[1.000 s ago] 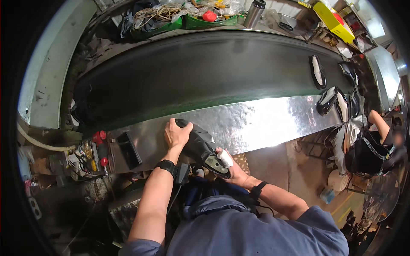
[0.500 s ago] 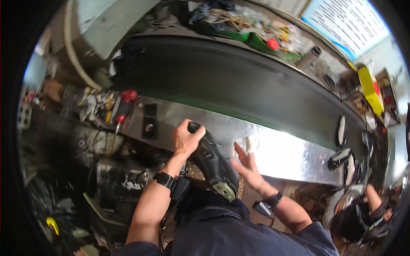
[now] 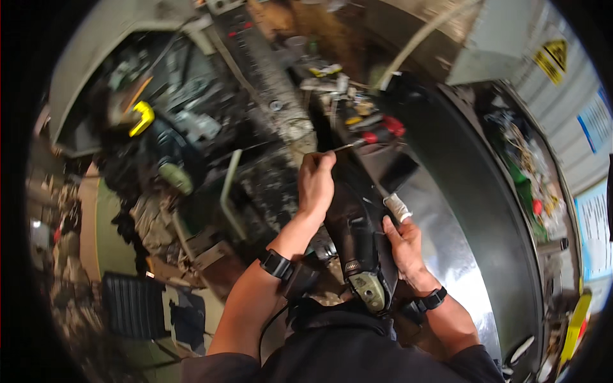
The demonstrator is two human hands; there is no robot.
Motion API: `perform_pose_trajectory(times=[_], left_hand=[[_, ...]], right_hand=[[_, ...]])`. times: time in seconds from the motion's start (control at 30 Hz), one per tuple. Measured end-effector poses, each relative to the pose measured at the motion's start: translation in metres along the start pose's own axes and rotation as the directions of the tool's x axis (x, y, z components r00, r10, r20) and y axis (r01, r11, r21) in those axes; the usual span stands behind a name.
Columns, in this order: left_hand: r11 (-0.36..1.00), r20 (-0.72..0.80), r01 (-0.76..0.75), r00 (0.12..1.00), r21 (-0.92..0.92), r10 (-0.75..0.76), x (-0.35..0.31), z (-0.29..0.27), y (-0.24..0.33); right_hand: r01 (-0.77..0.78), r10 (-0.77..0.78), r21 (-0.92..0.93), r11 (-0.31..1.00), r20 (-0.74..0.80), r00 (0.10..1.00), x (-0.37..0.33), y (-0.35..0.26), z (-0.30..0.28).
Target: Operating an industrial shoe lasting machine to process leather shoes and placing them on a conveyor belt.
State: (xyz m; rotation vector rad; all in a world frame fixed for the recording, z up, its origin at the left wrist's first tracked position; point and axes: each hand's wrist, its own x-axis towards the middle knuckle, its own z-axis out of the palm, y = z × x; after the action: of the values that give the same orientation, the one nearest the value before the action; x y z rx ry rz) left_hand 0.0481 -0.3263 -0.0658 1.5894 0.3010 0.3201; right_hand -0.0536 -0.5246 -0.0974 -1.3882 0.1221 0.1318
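A black shoe upper [image 3: 350, 220] stretched over a pale green last [image 3: 370, 290] stands close against my body, the last's end toward me. My left hand [image 3: 316, 188] is closed on the far left edge of the upper, its thumb uppermost; blur softens the fingertips. Along the shoe's right side, my right hand [image 3: 405, 249] grips a tool with a white-wrapped handle [image 3: 397, 207]. A thin shaft runs from that handle toward the far left. Where the shaft's tip ends is blurred.
A metal bench top [image 3: 450, 246] lies to the right, with a dark belt [image 3: 472, 172] beyond it. On the bench's far end are a dark flat rectangular object [image 3: 399, 171] and a red-handled tool [image 3: 386, 129]. Grimy machinery [image 3: 268, 172] and a black chair [image 3: 134, 306] are left.
My view and body have turned left, the shoe turning with me. My right hand, spread near the white handle before, is now closed round it beside the shoe.
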Motion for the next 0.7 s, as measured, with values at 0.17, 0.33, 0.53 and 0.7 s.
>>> perform_pose_trajectory(times=[0.17,0.33,0.53,0.7], left_hand=[[0.924,-0.349,-0.383,0.865,0.003,0.36,0.043,-0.164,0.007],[0.899,-0.68,0.07,0.68,0.432,0.274,0.11,-0.287,-0.004],[0.861,-0.164,-0.328,0.944,-0.39,0.285,0.098,-0.363,-0.041],[0.993,0.081,-0.121,0.99,0.009,0.12,0.019,-0.419,-0.046]], right_hand=[[-0.008,-0.033,0.175,0.984,0.23,0.973,0.026,-0.012,0.133],[-0.159,0.02,0.37,0.915,0.355,0.935,0.023,-0.023,0.239],[-0.232,0.079,0.382,0.894,0.375,0.924,0.027,-0.019,0.319],[-0.345,0.184,0.447,0.825,0.364,0.913,0.037,-0.012,0.369]])
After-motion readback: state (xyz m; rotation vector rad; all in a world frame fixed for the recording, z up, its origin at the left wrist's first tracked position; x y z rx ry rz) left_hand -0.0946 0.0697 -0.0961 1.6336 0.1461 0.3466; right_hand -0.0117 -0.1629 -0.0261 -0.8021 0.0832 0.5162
